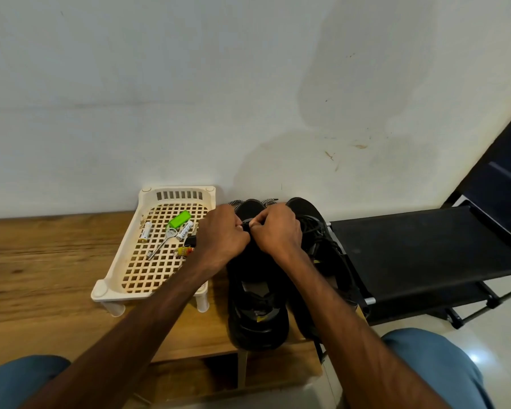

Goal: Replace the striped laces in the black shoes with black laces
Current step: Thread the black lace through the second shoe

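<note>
Black shoes [257,308] lay side by side, heels toward the person, lengths running away toward the wall [189,98]. Over the left one's front, the left hand [223,231] and right hand [278,228] sat together, equally near, both curled and pinching one lace [246,225], colour unclear. Just beyond the grip, striped lace ends [237,202] trailed past the toe. Right of the grip, black laces [319,231] lay heaped on the other shoe [303,209]. Left, a tray [114,261] held batteries [145,231]; their print was unreadable.

Striped laces [269,201] mostly behind shoe [257,314]
</note>
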Tool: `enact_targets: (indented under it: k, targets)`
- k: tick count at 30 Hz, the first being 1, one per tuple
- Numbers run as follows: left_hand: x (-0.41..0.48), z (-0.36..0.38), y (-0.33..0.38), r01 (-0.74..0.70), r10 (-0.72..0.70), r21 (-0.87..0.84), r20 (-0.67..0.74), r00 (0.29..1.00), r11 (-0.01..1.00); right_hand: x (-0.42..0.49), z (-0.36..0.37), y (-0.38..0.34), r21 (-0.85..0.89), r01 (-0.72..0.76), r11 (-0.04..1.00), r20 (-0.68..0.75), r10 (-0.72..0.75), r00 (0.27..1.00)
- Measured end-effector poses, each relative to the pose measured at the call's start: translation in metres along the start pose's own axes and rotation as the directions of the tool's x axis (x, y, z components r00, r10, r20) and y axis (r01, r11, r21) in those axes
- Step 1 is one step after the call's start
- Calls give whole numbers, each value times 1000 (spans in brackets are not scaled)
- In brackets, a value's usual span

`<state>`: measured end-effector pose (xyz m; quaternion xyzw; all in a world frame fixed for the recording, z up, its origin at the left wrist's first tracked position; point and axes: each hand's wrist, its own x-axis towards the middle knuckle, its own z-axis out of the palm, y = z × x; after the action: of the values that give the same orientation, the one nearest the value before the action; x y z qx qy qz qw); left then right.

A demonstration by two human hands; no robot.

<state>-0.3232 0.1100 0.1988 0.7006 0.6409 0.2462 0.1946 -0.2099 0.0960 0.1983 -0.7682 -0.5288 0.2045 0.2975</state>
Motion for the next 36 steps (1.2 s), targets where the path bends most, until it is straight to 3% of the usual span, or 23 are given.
enact_targets:
  k: [20,28,36]
  targets:
    - [9,1,-7,63,-63,-53,10,998,997,0,-1,-1,-4,21,1000,80,-20,997]
    - [8,3,-6,7,-8,-33,-19,1000,999,-1,-5,4,4,63,998,126,-63,990]
    - [5,6,-5,-31,31,5,2,1000,999,-4,-1,-2,-114,38,993,15,-36,999]
